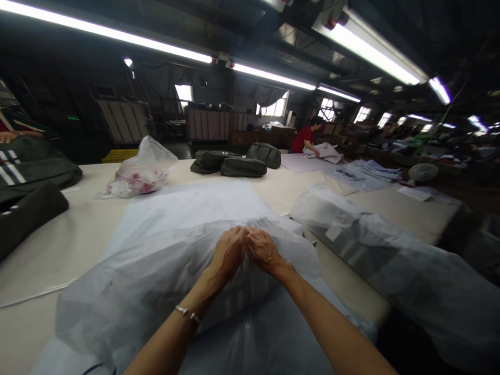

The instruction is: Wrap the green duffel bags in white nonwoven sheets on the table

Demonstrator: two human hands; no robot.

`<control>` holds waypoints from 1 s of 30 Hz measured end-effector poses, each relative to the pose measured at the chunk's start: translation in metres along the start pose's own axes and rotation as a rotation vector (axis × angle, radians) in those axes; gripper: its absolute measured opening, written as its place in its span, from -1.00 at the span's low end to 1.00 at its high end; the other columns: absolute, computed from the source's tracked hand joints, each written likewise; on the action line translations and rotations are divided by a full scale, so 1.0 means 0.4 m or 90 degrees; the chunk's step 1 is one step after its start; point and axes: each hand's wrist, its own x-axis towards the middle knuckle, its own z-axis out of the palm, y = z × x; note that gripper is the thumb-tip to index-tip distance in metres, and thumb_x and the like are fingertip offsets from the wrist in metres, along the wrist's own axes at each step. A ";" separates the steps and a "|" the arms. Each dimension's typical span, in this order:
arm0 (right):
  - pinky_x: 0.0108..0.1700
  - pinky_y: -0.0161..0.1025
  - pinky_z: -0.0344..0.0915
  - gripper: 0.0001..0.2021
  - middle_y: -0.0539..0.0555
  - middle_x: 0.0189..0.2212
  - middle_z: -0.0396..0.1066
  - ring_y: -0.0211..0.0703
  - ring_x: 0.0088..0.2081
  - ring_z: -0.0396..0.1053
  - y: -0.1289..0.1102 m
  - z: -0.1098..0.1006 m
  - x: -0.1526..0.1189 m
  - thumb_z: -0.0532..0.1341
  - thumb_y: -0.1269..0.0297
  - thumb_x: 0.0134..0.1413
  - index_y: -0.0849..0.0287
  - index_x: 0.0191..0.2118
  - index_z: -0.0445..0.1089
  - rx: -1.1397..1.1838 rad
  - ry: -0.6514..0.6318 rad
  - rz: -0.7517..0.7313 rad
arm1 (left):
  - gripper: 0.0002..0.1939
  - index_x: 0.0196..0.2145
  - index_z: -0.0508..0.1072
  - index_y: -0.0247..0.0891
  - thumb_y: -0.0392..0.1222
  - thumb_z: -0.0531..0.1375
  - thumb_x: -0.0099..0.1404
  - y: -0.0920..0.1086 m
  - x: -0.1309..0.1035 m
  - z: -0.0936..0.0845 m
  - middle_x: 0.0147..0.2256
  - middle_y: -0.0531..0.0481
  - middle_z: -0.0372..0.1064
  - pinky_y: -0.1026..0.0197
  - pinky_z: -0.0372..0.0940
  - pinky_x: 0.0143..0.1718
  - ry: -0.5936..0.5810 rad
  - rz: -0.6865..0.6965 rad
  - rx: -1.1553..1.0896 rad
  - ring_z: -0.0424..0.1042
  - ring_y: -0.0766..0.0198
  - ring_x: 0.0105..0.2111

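Observation:
Just ahead of me lies a translucent plastic bag (148, 276), and through its film shows a dark, long item with pale stripes. My left hand (229, 249), a bracelet on its wrist, is closed on the bag's gathered film near the middle. Right beside it, fingertips meeting, my right hand (264, 251) pinches the same film. Folds run out from where the hands meet. Beneath spreads a sheet of pale bluish plastic (187, 200). The fingertips themselves are partly hidden by the backs of the hands.
Another plastic-wrapped bundle (390, 255) lies to the right. Dark green bags (244, 167) with a clear bag of reddish bits (144, 172) sit farther back on the pale table (89, 224). Striped bags (35, 166) stand left, near another person's arm. A co-worker in red (300, 139) handles sheets.

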 end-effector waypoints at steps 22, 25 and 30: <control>-0.40 -0.26 0.27 -0.53 0.00 -0.55 0.40 -0.14 -0.47 0.36 0.308 -0.175 -0.223 0.19 -0.19 -0.07 0.19 -0.39 0.42 0.389 0.295 0.459 | -0.39 0.26 0.19 -0.34 0.11 -0.04 0.42 -0.029 -0.045 0.100 0.26 -0.30 0.13 -0.16 0.11 0.23 -0.053 0.030 0.171 0.17 -0.04 0.25; -0.47 -0.31 0.16 -0.57 -0.09 -0.69 0.22 -0.25 -0.57 0.20 0.338 -0.188 -0.151 0.15 -0.16 0.00 0.16 -0.53 0.34 0.391 0.315 0.451 | -0.39 0.25 0.21 -0.31 0.11 -0.04 0.41 -0.045 -0.045 0.108 0.25 -0.28 0.14 -0.15 0.13 0.23 -0.050 0.039 0.178 0.18 -0.03 0.24; -0.47 -0.36 0.15 -0.63 -0.09 -0.64 0.27 -0.30 -0.53 0.20 0.450 -0.203 -0.062 0.27 -0.09 -0.11 0.15 -0.53 0.34 0.450 0.307 0.455 | -0.36 0.27 0.18 -0.32 0.14 -0.08 0.41 -0.069 -0.050 0.111 0.27 -0.23 0.13 -0.10 0.12 0.25 -0.056 0.046 0.215 0.19 0.01 0.24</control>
